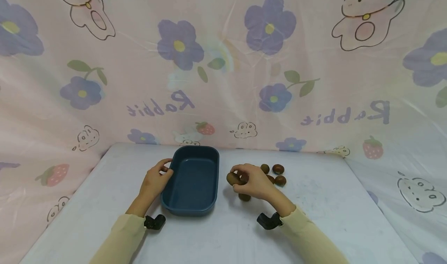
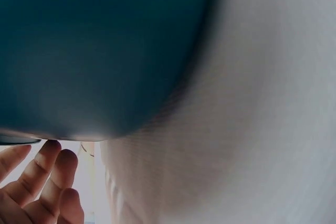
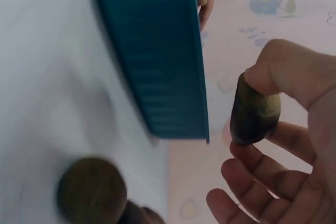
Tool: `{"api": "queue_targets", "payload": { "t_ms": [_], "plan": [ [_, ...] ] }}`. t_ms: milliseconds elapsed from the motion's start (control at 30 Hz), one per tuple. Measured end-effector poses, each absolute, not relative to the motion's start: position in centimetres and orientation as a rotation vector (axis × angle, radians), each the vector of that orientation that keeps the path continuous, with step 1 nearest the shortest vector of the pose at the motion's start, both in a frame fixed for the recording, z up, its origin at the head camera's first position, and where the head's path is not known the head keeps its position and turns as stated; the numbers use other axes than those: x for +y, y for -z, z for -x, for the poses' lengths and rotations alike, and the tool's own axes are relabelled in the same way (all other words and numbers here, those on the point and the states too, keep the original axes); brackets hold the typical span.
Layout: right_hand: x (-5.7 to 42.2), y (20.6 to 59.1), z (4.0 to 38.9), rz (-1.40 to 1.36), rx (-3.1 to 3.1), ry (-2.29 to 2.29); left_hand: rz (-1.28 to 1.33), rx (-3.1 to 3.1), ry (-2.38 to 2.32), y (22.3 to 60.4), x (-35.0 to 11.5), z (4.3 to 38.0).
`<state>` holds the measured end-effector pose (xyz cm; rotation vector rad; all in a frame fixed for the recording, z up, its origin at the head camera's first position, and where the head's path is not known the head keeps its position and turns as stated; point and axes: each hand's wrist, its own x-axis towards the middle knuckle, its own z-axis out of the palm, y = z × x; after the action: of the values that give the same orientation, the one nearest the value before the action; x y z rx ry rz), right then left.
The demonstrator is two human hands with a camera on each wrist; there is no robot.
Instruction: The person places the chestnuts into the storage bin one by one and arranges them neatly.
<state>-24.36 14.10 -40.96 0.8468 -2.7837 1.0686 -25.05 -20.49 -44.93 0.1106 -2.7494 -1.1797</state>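
Observation:
My left hand [image 1: 155, 182] holds the left rim of a deep blue rectangular dish [image 1: 193, 209], thumb at its edge. In the left wrist view the fingertips [image 2: 51, 148] touch the dish's rim. Right of the dish, my right hand [image 1: 256, 182] pinches an oval greenish-brown fruit [image 3: 257, 111] between thumb and fingers, raised off the table. Another brown fruit [image 1: 244, 177] shows under that hand, partly covered; whether the hand touches it I cannot tell. One more fruit [image 1: 245, 197] lies just below the hand. Inside, the dish shows only its bare bottom.
Several more brown fruits [image 1: 278, 169] lie on the white table [image 1: 230, 240] behind and right of my right hand. A patterned cloth [image 1: 223, 81] hangs along the table's back and sides. Each wrist wears a black camera mount [image 1: 155, 222].

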Motion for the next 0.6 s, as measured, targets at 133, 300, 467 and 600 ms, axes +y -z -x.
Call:
{"api": "queue_targets", "payload": {
  "t_ms": [133,300,467,600],
  "plan": [
    [12.6,40.9,24.9,-0.908,-2.746,-1.107,-0.108,-2.746,1.186,45.0,-20.5,25.1],
    [10.7,40.8,25.2,-0.991,-2.707,-1.158,-0.113,-2.749,1.182,45.1,-20.5,25.0],
    [8.8,40.6,25.6,-1.030,-2.713,-1.175,-0.113,-2.746,1.173,45.2,-20.5,25.0],
    [7.4,40.7,26.2,-1.069,-2.713,-1.172,-0.115,-2.746,1.171,45.2,-20.5,25.1]
  ]
}}
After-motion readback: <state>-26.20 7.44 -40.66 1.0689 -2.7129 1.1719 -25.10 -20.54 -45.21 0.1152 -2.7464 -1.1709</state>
